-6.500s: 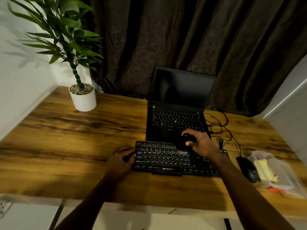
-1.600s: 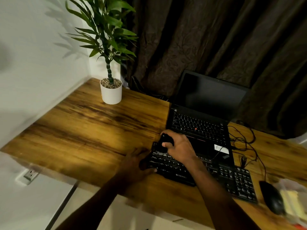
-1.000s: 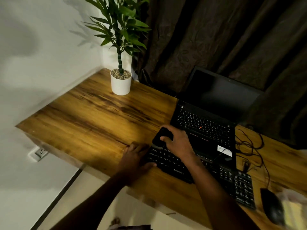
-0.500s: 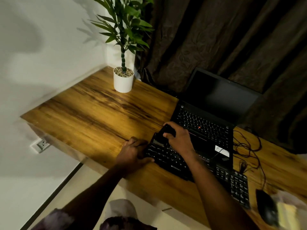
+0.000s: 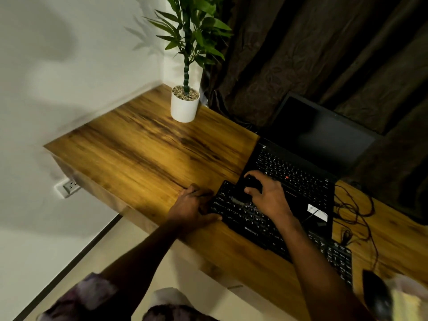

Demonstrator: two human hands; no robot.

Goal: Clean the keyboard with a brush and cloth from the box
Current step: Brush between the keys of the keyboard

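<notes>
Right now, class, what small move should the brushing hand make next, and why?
Probably sweep the brush rightward along the top row: the right hand holds it at the top-left corner of the keyboard, while the left hand steadies that edge.

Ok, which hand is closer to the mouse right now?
Right. The right hand grips the brush over the left part of the keyboard, with the mouse past its right end. The left hand holds the keyboard's left edge, farther away.

Home office: wooden desk (image 5: 143, 158), laptop (image 5: 319, 135), potted plant (image 5: 184, 107).
</notes>
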